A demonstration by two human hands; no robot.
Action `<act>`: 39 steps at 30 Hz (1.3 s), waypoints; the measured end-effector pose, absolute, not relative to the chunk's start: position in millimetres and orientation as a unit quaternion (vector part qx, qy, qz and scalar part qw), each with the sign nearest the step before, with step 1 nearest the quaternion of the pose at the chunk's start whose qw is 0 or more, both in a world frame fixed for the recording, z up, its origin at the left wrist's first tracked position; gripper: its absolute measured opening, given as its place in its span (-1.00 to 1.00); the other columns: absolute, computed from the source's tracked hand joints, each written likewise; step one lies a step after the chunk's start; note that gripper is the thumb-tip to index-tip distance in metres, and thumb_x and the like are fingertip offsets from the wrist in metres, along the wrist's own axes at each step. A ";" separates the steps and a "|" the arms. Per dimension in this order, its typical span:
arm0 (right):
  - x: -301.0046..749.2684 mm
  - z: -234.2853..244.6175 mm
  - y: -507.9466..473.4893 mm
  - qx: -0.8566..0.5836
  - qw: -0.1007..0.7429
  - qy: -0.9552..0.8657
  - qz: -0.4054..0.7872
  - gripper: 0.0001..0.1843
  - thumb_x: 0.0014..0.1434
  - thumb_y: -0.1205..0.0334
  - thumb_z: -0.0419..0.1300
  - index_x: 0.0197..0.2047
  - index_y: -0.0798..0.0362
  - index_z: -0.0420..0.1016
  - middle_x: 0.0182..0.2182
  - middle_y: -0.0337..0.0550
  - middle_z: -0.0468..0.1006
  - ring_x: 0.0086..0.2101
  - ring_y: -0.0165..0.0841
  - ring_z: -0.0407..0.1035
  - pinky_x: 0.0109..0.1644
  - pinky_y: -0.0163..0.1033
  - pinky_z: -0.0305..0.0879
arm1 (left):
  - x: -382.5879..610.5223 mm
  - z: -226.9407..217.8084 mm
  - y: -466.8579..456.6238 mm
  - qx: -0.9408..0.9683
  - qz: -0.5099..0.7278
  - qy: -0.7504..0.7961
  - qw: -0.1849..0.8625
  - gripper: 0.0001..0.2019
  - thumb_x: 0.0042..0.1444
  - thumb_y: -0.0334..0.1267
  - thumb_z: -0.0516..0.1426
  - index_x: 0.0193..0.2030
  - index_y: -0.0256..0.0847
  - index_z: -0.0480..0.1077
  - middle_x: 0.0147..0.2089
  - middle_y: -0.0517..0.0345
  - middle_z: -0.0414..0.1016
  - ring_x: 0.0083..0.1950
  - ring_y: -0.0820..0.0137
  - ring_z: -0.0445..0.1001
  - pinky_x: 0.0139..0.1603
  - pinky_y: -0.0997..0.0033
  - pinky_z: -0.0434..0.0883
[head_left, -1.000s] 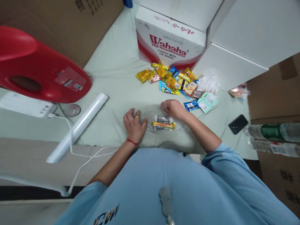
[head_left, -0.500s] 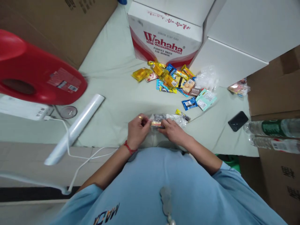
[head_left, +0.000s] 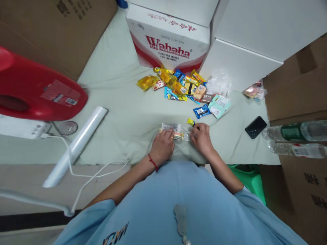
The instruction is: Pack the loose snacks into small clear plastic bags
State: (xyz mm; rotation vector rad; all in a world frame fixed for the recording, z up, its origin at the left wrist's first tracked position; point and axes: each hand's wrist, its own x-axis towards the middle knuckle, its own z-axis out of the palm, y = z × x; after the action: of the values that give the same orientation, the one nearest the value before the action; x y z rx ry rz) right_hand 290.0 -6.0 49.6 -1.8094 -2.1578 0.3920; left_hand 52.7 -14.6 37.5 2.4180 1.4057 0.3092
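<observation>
Near the table's front edge lies a clear plastic bag (head_left: 186,136) with small wrapped snacks (head_left: 171,127) in it, one silvery and one gold. My left hand (head_left: 162,144) is closed over the left part of this bag, fingers bent across the wrappers and partly hiding them. At the bag's loose right end, my right hand (head_left: 202,137) pinches the plastic, its fingertips partly hidden. A small yellow-ended snack (head_left: 191,121) touches or lies just behind the right fingers. Beyond it are a blue snack packet (head_left: 201,111) and a pale green packet (head_left: 219,105).
A pile of snacks (head_left: 176,85) lies against the Wahaha carton (head_left: 168,44), beside crumpled clear plastic (head_left: 219,82). At left are a red jug (head_left: 43,88), a plastic film roll (head_left: 76,144) and a white cable (head_left: 70,160). A phone (head_left: 255,127) and bottles (head_left: 296,132) are at right.
My left hand has moved from the bag's left end onto the snacks. My right hand has shifted right, off the snacks, to the bag's right end. The view has shifted slightly.
</observation>
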 end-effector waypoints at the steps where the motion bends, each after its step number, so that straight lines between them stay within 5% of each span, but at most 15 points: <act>1: 290.6 54.6 -3.4 -0.627 0.157 -0.747 0.154 -0.81 0.35 0.24 0.15 -0.10 0.00 0.60 0.01 0.09 0.52 0.03 -0.05 0.35 0.12 0.04 0.40 | 52.7 37.7 -14.8 0.849 0.109 0.491 0.164 -0.53 0.28 -0.39 0.06 0.30 -0.28 0.49 0.38 -0.20 0.49 0.26 0.01 0.46 0.21 -0.03 0.42; 6: 257.7 85.0 26.2 -0.617 0.115 -0.745 0.227 -0.85 0.40 0.21 0.15 -0.11 0.02 0.54 -0.21 -0.07 0.60 -0.19 -0.21 0.48 -0.10 -0.20 0.35 | 53.3 34.5 -16.9 0.845 0.128 0.494 0.158 -0.55 0.36 -0.42 -0.01 0.28 -0.21 0.51 0.37 -0.14 0.51 0.29 0.01 0.44 0.19 -0.06 0.40; 12: 181.7 75.8 49.6 -0.585 0.061 -0.774 0.234 -0.77 0.47 0.25 0.06 -0.02 0.05 0.55 -0.11 -0.01 0.60 -0.13 -0.20 0.48 -0.04 -0.19 0.34 | 43.7 22.3 -7.4 0.853 0.166 0.461 0.181 -0.62 0.23 -0.47 0.03 0.06 -0.33 0.60 0.10 -0.26 0.65 0.31 0.00 0.48 0.36 -0.11 0.42; 16: 174.3 64.9 36.2 -0.523 0.114 -0.809 0.241 -0.64 0.55 0.24 -0.07 0.13 0.11 0.52 -0.02 0.06 0.56 -0.01 -0.22 0.44 0.15 -0.18 0.35 | 12.3 22.3 -3.8 0.801 0.249 0.454 0.299 -0.56 0.07 -0.45 0.06 0.06 -0.22 0.59 0.20 -0.10 0.63 0.34 0.12 0.51 0.47 -0.01 0.42; 19: 181.3 61.9 18.8 -0.490 0.090 -0.841 0.211 -0.58 0.52 0.07 0.07 0.25 0.16 0.47 0.12 0.15 0.51 0.10 -0.11 0.35 0.28 -0.03 0.31 | -14.8 24.3 -7.7 0.696 0.363 0.487 0.383 -0.44 0.04 -0.42 0.03 0.19 -0.13 0.52 0.35 0.02 0.54 0.39 0.19 0.49 0.42 0.05 0.47; 23: 181.5 55.2 7.2 -0.476 0.022 -0.865 0.160 -0.23 0.30 0.03 0.38 0.44 0.20 0.31 0.31 0.26 0.37 0.21 0.06 0.24 0.30 0.14 0.30 | -34.1 22.5 -8.6 0.566 0.475 0.570 0.360 -0.55 0.00 -0.40 0.07 0.05 -0.19 0.54 0.20 -0.02 0.62 0.27 0.20 0.57 0.31 0.12 0.51; 26: 177.3 51.4 12.0 -0.495 0.012 -0.857 0.145 -0.44 0.38 0.18 0.27 0.38 0.15 0.40 0.24 0.21 0.47 0.14 0.03 0.30 0.23 0.12 0.36 | -34.0 19.3 -7.1 0.558 0.442 0.624 0.323 -0.71 0.11 -0.36 0.09 -0.08 -0.19 0.55 0.05 0.03 0.68 0.10 0.27 0.63 0.21 0.19 0.54; 29: 191.0 55.0 19.1 -0.522 0.077 -0.833 0.165 -0.55 0.47 0.22 0.09 0.36 0.10 0.44 0.12 0.16 0.57 0.08 -0.02 0.39 0.20 0.08 0.40 | -29.5 15.6 -11.1 0.611 0.394 0.619 0.296 -0.79 0.23 -0.32 0.09 -0.12 -0.19 0.56 0.00 0.05 0.70 0.03 0.30 0.65 0.15 0.23 0.55; 36: 374.2 66.8 53.3 -0.699 0.484 -0.510 0.132 -0.55 0.50 -0.02 0.02 0.20 0.06 0.53 0.07 -0.02 0.63 0.06 -0.20 0.52 0.18 -0.02 0.47 | -30.3 -4.8 -34.9 0.751 0.320 0.554 0.160 -0.75 0.33 -0.41 0.04 0.00 -0.22 0.53 0.14 -0.11 0.64 0.17 0.17 0.59 0.23 0.08 0.52; 39: 471.8 71.6 89.0 -0.756 0.534 -0.368 0.091 -0.53 0.53 0.00 -0.03 0.11 0.17 0.54 -0.10 -0.04 0.64 -0.11 -0.27 0.55 0.03 -0.11 0.53 | -31.2 -12.9 -38.3 0.792 0.285 0.527 0.115 -0.71 0.29 -0.46 0.05 0.04 -0.21 0.50 0.16 -0.12 0.62 0.22 0.10 0.56 0.24 0.01 0.49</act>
State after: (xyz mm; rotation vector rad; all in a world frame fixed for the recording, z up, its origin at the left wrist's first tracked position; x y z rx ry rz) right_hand 471.8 89.0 71.6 -1.8016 -0.8780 0.2165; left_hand -31.2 -38.3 -12.9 2.3220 1.5455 0.8364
